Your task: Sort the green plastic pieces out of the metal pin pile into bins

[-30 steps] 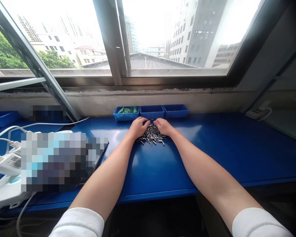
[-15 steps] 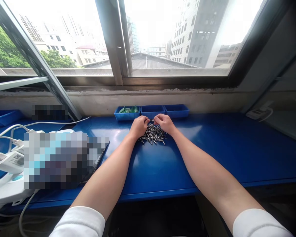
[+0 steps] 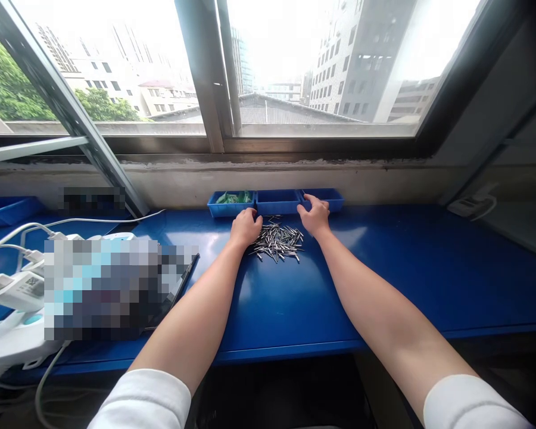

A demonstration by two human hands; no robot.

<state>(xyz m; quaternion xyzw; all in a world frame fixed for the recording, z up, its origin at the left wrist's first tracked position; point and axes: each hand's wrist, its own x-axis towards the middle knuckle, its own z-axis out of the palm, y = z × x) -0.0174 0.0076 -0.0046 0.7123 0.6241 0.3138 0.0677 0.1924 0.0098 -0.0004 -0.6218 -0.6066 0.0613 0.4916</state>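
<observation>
A loose pile of thin metal pins [image 3: 277, 241], which look like blind rivets, lies on the blue tabletop [image 3: 286, 310]. Beside the pile's left edge, my left hand [image 3: 245, 229] rests low with thumb and index finger apart; nothing shows between them. My right hand [image 3: 315, 215] is at the front of the right-hand blue bin [image 3: 335, 202], its index finger reaching over the rim and its thumb apart. A tiny light streak shows by that fingertip, too small to identify. A few pins lie just behind the pile, between my hands.
The middle blue bin [image 3: 277, 208] adjoins a left bin [image 3: 230, 210] containing green material [image 3: 234, 197]. At left stand a white power strip [image 3: 9, 342] with chargers and cables, and a blurred object [image 3: 102, 289]. A metal upright [image 3: 102, 155] rises before the window.
My hands have moved apart from their meeting point above the pile. The right went forward and right to the right-hand bin; the left shifted slightly left, its pinch loosened.
</observation>
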